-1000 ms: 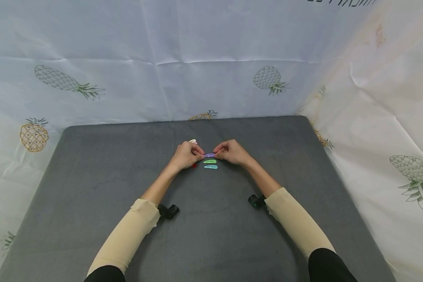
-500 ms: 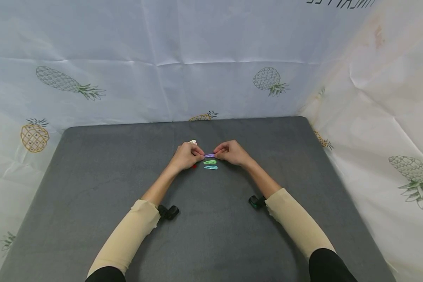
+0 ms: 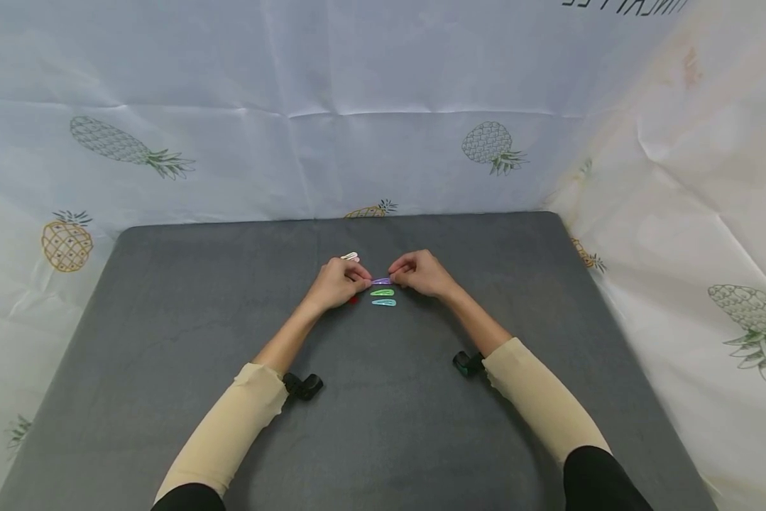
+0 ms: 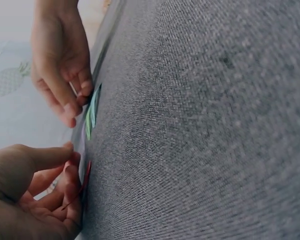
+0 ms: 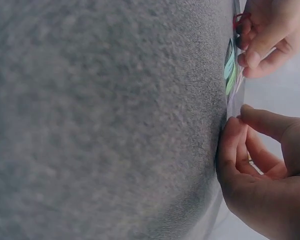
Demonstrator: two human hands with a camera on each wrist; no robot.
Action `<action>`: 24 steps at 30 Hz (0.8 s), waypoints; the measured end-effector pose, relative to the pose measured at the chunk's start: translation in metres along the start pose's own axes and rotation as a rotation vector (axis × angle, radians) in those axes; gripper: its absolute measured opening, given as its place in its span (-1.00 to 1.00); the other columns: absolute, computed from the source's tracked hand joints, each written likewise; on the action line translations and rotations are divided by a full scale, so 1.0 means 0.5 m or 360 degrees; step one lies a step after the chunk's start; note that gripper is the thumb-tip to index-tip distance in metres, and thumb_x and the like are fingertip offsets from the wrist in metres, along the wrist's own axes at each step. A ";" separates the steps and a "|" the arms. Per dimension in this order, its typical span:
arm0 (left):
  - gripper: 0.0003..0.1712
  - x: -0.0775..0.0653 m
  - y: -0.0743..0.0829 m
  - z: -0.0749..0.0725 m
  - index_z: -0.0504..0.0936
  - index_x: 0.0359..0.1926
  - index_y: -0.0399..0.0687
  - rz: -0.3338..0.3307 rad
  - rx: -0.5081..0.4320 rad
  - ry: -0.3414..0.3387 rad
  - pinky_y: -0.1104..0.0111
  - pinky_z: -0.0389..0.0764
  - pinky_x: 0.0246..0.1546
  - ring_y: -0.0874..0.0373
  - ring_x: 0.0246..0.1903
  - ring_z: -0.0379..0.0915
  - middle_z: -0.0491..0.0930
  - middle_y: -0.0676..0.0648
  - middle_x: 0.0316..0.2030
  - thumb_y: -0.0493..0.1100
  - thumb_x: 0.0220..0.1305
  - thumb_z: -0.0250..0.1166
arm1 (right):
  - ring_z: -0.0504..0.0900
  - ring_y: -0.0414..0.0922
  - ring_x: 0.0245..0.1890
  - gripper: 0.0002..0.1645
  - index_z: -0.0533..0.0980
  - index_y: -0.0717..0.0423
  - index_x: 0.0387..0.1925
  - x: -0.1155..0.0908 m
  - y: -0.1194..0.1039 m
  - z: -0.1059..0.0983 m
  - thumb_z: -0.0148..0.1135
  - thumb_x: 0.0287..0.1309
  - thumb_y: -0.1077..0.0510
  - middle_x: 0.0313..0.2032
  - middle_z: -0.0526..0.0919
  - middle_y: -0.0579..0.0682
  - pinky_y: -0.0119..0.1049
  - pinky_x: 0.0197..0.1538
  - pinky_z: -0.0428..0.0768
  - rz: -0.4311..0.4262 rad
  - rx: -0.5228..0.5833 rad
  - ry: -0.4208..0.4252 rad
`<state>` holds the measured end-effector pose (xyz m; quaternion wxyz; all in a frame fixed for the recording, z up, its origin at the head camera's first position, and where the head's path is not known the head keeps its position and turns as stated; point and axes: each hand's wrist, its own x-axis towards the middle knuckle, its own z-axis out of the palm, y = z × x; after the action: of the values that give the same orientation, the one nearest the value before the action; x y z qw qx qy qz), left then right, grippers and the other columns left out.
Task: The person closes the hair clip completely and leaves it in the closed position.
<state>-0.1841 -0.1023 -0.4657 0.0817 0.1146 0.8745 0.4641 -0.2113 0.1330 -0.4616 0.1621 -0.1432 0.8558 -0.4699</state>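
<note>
A purple hair clip [image 3: 381, 282] lies crosswise between the two hands at the far middle of the grey table. Thumb and fingertips of the left hand [image 3: 338, 285] pinch its left end. At its other end, the right hand [image 3: 424, 275] pinches it between thumb and forefinger, as the right wrist view shows. Just nearer than it are a green hair clip [image 3: 383, 292] and a light blue hair clip [image 3: 384, 302], roughly parallel. Something red [image 3: 353, 300] shows under the left hand, mostly covered. Beyond that hand's knuckles peeks a pale hair clip [image 3: 351, 256], partly hidden.
A grey cloth covers the table [image 3: 383, 426], whose rounded back edge lies a little beyond the hands. White fabric printed with pineapples [image 3: 494, 145] hangs behind and to the right. Dark wrist cameras [image 3: 304, 387] stick out from both sleeves.
</note>
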 end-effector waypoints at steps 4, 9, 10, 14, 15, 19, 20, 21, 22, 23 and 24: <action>-0.88 -0.006 -0.003 -0.006 0.85 -0.14 -0.26 -0.0013 -0.0048 -0.0003 0.47 0.54 -0.40 0.20 -0.43 0.70 0.85 -0.24 -0.26 -0.26 0.43 0.46 | 0.67 -0.26 -0.41 -0.80 0.75 0.33 -0.06 0.007 -0.005 0.001 0.36 0.41 0.26 -0.26 0.81 0.16 -0.43 -0.26 0.62 -0.0036 -0.0021 0.0022; -0.87 -0.018 -0.005 -0.022 0.85 -0.10 -0.25 -0.0054 -0.0098 0.0023 0.44 0.57 -0.38 0.07 -0.35 0.77 0.85 -0.25 -0.23 -0.26 0.44 0.45 | 0.66 -0.26 -0.42 -0.80 0.76 0.32 -0.08 0.018 -0.011 0.003 0.36 0.40 0.26 -0.26 0.81 0.17 -0.43 -0.26 0.60 -0.0076 -0.0041 0.0056; -0.87 -0.020 -0.006 -0.026 0.84 -0.10 -0.25 -0.0060 -0.0103 0.0032 0.44 0.58 -0.37 0.05 -0.33 0.77 0.85 -0.26 -0.22 -0.26 0.45 0.44 | 0.66 -0.26 -0.42 -0.80 0.76 0.31 -0.08 0.021 -0.012 0.004 0.36 0.40 0.26 -0.26 0.81 0.17 -0.43 -0.26 0.61 -0.0079 -0.0046 0.0063; -0.86 -0.026 -0.012 -0.041 0.84 -0.08 -0.28 -0.0058 -0.0106 0.0079 0.48 0.60 -0.32 0.02 -0.27 0.79 0.85 -0.28 -0.19 -0.29 0.44 0.44 | 0.67 -0.27 -0.40 -0.81 0.76 0.29 -0.07 0.030 -0.018 0.007 0.38 0.40 0.24 -0.23 0.83 0.18 -0.45 -0.25 0.61 -0.0079 -0.0064 0.0079; -0.86 -0.027 -0.013 -0.046 0.84 -0.08 -0.28 -0.0054 -0.0103 0.0092 0.49 0.60 -0.31 0.03 -0.27 0.79 0.85 -0.29 -0.19 -0.29 0.43 0.44 | 0.67 -0.28 -0.39 -0.80 0.76 0.29 -0.07 0.033 -0.019 0.008 0.38 0.40 0.24 -0.22 0.83 0.18 -0.46 -0.24 0.61 -0.0079 -0.0067 0.0081; -0.86 -0.031 -0.021 -0.062 0.84 -0.09 -0.28 -0.0034 -0.0085 0.0148 0.52 0.58 -0.30 0.19 -0.35 0.72 0.84 -0.29 -0.20 -0.29 0.42 0.46 | 0.67 -0.28 -0.36 -0.80 0.76 0.27 -0.05 0.042 -0.024 0.014 0.40 0.40 0.22 -0.19 0.83 0.17 -0.47 -0.21 0.60 -0.0079 -0.0071 0.0088; -0.86 -0.031 -0.023 -0.066 0.84 -0.09 -0.28 -0.0030 -0.0081 0.0163 0.52 0.58 -0.30 0.24 -0.37 0.69 0.84 -0.29 -0.21 -0.29 0.42 0.46 | 0.67 -0.28 -0.35 -0.80 0.76 0.26 -0.05 0.044 -0.025 0.016 0.39 0.41 0.22 -0.19 0.83 0.17 -0.47 -0.21 0.60 -0.0079 -0.0071 0.0087; -0.85 -0.031 -0.026 -0.069 0.85 -0.09 -0.28 -0.0031 -0.0078 0.0179 0.52 0.58 -0.30 0.27 -0.39 0.67 0.84 -0.29 -0.21 -0.29 0.41 0.46 | 0.67 -0.27 -0.34 -0.80 0.76 0.26 -0.05 0.046 -0.025 0.018 0.39 0.41 0.22 -0.18 0.82 0.16 -0.47 -0.20 0.60 -0.0080 -0.0071 0.0087; -0.85 -0.031 -0.028 -0.071 0.85 -0.09 -0.28 -0.0031 -0.0068 0.0194 0.51 0.58 -0.29 0.30 -0.40 0.65 0.84 -0.29 -0.21 -0.29 0.41 0.46 | 0.68 -0.26 -0.33 -0.80 0.76 0.26 -0.05 0.048 -0.026 0.020 0.39 0.41 0.22 -0.18 0.82 0.17 -0.47 -0.20 0.60 -0.0082 -0.0073 0.0086; -0.85 -0.031 -0.031 -0.073 0.85 -0.08 -0.29 -0.0036 -0.0058 0.0208 0.50 0.58 -0.29 0.31 -0.40 0.65 0.84 -0.29 -0.21 -0.28 0.41 0.46 | 0.68 -0.25 -0.32 -0.80 0.76 0.26 -0.05 0.050 -0.027 0.022 0.39 0.42 0.22 -0.18 0.83 0.17 -0.47 -0.19 0.61 -0.0085 -0.0074 0.0084; -0.85 -0.030 -0.034 -0.075 0.85 -0.08 -0.28 -0.0047 -0.0048 0.0221 0.49 0.59 -0.28 0.30 -0.39 0.65 0.84 -0.29 -0.21 -0.28 0.42 0.46 | 0.69 -0.23 -0.31 -0.80 0.76 0.26 -0.05 0.052 -0.029 0.023 0.38 0.42 0.22 -0.17 0.83 0.18 -0.46 -0.19 0.61 -0.0088 -0.0075 0.0083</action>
<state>-0.1812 -0.1452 -0.4583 0.0293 0.0681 0.8726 0.4828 -0.2285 0.1064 -0.4590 0.1232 -0.1582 0.8662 -0.4576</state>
